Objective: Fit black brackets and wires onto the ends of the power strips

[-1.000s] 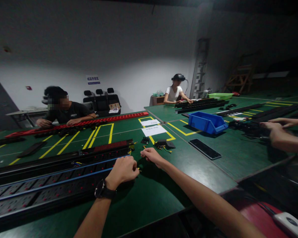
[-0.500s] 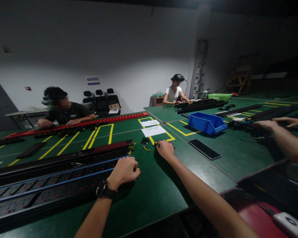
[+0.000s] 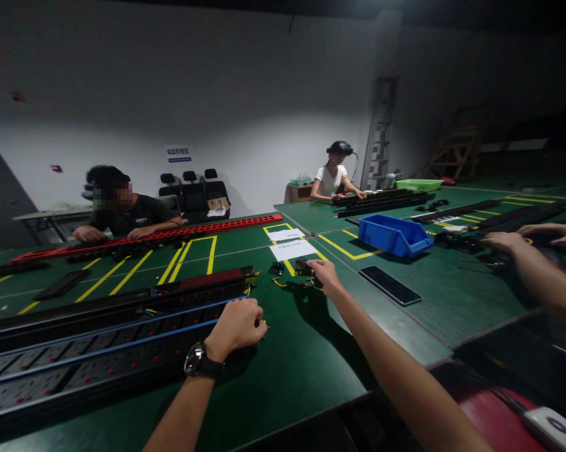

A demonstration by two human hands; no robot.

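The right hand [image 3: 325, 276] pinches a black part [image 3: 303, 267] near paper [image 3: 292, 251], phone [image 3: 390, 284] and blue bin [image 3: 393, 235], while the left hand [image 3: 238, 323] curls beside power strips [image 3: 123, 359], its grip unclear.

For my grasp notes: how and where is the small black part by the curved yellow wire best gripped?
Probably pinch the small black part left and right, from above: it sits low on the green table, and the yellow wire lies on its near side.

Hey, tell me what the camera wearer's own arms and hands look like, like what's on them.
No gloves on either the left hand or right hand, and no sleeves show. The left wrist wears a round, dark-faced watch with a black strap.
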